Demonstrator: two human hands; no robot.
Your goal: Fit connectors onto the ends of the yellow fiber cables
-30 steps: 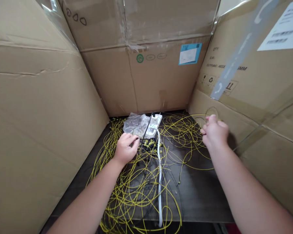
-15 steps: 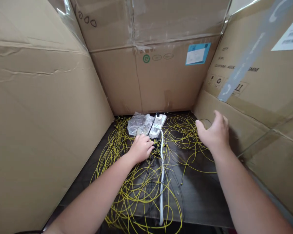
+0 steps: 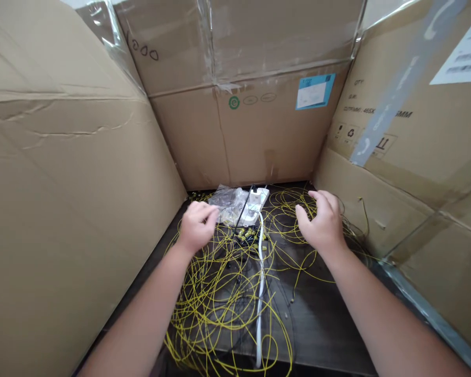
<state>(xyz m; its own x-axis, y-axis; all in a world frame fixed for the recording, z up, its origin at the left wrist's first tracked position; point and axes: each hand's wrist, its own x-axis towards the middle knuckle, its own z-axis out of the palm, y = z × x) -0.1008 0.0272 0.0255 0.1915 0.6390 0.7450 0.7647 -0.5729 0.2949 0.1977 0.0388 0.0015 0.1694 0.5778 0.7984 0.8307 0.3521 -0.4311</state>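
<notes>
Over the left part of the yellow cable tangle (image 3: 220,293), my left hand (image 3: 198,226) hovers with loosely curved fingers and thumb; I see nothing held in it. Its far fingertips are partly hidden. My right hand (image 3: 324,220) is open above the right-hand coil of yellow cable (image 3: 286,201), thumb apart from the fingers. Between the hands lie a clump of small black and yellow connector ends (image 3: 249,238), a crumpled clear plastic bag (image 3: 227,201) and a white power strip (image 3: 258,201). A white cord (image 3: 260,303) runs from it toward me.
Large cardboard boxes stand on the left (image 3: 63,220), at the back (image 3: 259,141) and on the right (image 3: 416,173) of the dark tabletop (image 3: 322,324). A thin cable end (image 3: 364,214) shows against the right box. One short yellow strand ends at a small connector (image 3: 292,300).
My left hand has moved left, off the connector clump, which is now uncovered. My right hand has shifted left over the yellow coil. The view has tilted slightly.
</notes>
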